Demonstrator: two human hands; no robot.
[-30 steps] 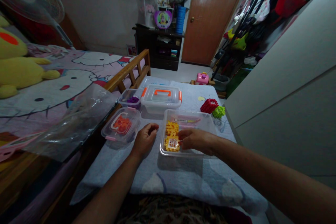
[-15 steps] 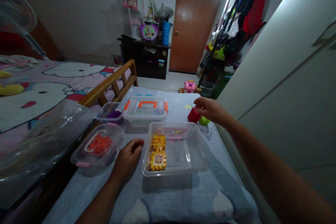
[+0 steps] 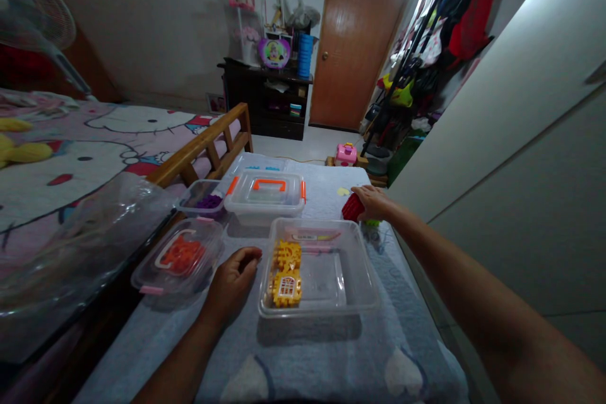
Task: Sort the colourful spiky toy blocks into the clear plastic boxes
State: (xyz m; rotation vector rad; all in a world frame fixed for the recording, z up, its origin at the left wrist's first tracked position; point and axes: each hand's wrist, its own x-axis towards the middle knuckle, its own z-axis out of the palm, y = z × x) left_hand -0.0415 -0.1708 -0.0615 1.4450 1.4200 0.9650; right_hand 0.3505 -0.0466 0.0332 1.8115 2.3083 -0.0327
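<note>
My right hand (image 3: 372, 203) has its fingers wrapped on the red blocks (image 3: 351, 208) beyond the open bin's right back corner. Green blocks (image 3: 373, 223) show partly beneath that hand. My left hand (image 3: 235, 278) rests on the cloth by the bin's left side, fingers loosely curled and apart from the thumb, holding nothing. The clear open bin (image 3: 334, 314) contains yellow blocks (image 3: 286, 274) along its left side and thin pink and yellow items at its back.
Left of the bin stands a lidded box (image 3: 146, 274) with orange pieces. Behind are a container (image 3: 185, 207) with purple pieces and a clear box with orange latches (image 3: 265, 207). A wooden rail (image 3: 201, 148) and crumpled plastic (image 3: 89, 246) lie left; a white cabinet (image 3: 502, 158) stands right.
My right hand has come down onto the red blocks and now covers most of the green ones. My left hand stays in place. The view has shifted slightly.
</note>
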